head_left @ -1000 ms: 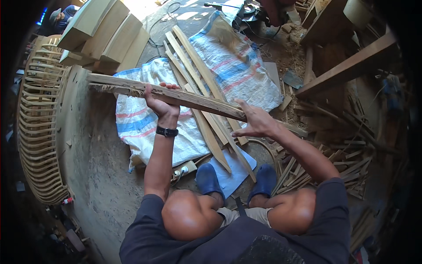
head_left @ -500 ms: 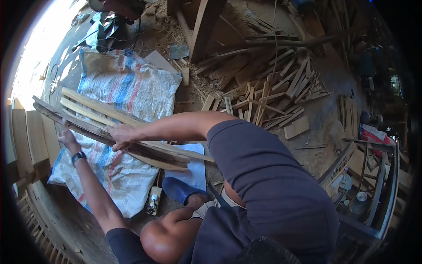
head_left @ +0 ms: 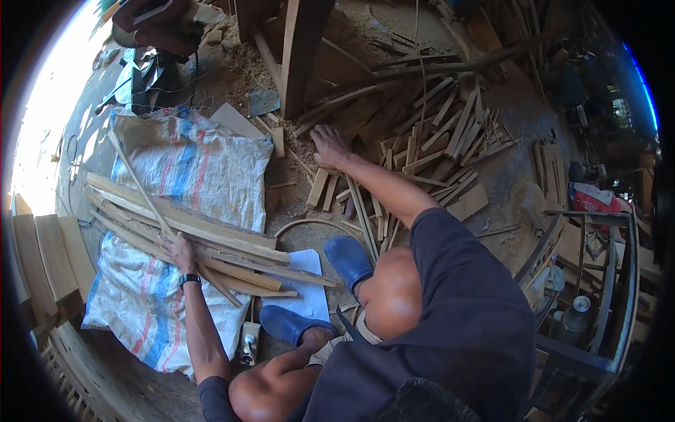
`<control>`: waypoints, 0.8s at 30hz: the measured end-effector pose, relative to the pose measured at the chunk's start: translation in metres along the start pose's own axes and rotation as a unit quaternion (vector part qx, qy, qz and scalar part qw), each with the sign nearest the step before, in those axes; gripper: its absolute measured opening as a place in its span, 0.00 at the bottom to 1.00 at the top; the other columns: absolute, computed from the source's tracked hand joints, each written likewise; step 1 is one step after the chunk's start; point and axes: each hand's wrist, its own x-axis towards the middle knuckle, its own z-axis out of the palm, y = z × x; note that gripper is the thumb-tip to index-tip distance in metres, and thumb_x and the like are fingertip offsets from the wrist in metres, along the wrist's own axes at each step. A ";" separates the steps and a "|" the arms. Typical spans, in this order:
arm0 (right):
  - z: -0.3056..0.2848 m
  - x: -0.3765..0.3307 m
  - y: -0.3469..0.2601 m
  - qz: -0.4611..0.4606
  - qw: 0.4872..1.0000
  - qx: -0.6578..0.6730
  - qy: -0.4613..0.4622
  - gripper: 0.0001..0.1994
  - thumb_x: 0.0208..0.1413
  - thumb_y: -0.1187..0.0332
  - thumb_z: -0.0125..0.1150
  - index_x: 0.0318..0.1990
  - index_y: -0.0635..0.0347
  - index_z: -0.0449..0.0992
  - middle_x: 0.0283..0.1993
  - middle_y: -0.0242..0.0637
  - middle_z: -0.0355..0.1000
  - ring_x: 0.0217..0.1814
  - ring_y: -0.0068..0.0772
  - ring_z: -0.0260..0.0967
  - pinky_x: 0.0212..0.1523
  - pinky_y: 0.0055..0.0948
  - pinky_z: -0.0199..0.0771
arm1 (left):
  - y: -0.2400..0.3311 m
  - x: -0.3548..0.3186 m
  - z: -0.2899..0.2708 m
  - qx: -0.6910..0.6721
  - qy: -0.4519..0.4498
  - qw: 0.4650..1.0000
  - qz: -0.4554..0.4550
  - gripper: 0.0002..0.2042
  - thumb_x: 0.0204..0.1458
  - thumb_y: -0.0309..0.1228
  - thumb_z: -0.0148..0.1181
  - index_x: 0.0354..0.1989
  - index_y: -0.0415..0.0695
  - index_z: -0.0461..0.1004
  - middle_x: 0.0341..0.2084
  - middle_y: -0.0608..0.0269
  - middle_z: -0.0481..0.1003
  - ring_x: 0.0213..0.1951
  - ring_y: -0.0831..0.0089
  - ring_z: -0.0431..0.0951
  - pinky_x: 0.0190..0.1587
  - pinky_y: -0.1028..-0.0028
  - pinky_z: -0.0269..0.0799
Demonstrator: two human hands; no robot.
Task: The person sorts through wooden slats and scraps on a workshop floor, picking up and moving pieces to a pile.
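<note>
My left hand (head_left: 177,254) is closed around a thin wooden strip (head_left: 138,184), which slants across a bundle of long wooden slats (head_left: 204,221). The slats lie on a white woven sack (head_left: 158,295) with blue and red stripes. Further off to the right, my right hand (head_left: 330,149) reaches out with fingers stretched, just above two short wooden blocks (head_left: 322,188) and the sawdust. Nothing shows in it. Part of the slats beneath my left hand is hidden.
A heap of wood offcuts (head_left: 450,141) lies right of my right hand, near a thick upright timber (head_left: 301,60). A power saw (head_left: 151,24) stands at far left. Near my blue clogs (head_left: 288,322) are a white sheet (head_left: 309,292) and a socket box (head_left: 249,343). At right is a metal frame (head_left: 598,281).
My right hand has let go of the slats and swung far right toward the offcuts. My left hand has come nearer and now grips a thin strip. The slats lie lower on the sack.
</note>
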 end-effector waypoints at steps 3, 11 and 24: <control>0.011 -0.017 0.036 0.039 0.997 -0.019 -0.061 0.41 0.39 0.67 0.69 0.65 0.56 0.60 0.72 0.40 0.51 0.77 0.49 0.41 0.73 0.52 0.44 | 0.008 -0.013 0.001 0.017 0.013 0.999 -0.028 0.41 0.59 0.51 0.51 0.70 0.32 0.43 0.68 0.33 0.44 0.70 0.40 0.41 0.71 0.55 0.38; 0.008 -0.001 0.035 0.025 0.997 -0.056 -0.045 0.42 0.36 0.69 0.71 0.65 0.54 0.62 0.69 0.38 0.56 0.75 0.47 0.45 0.72 0.54 0.46 | -0.014 -0.009 -0.002 0.038 0.005 0.999 0.032 0.40 0.60 0.51 0.49 0.68 0.29 0.45 0.67 0.29 0.46 0.70 0.39 0.41 0.71 0.54 0.39; -0.005 0.014 0.065 -0.104 0.994 -0.041 -0.010 0.24 0.37 0.61 0.73 0.44 0.55 0.72 0.49 0.34 0.67 0.57 0.39 0.61 0.60 0.53 0.57 | -0.024 -0.006 0.006 0.097 -0.044 0.991 0.077 0.37 0.63 0.49 0.44 0.67 0.26 0.47 0.67 0.28 0.44 0.70 0.38 0.38 0.71 0.53 0.35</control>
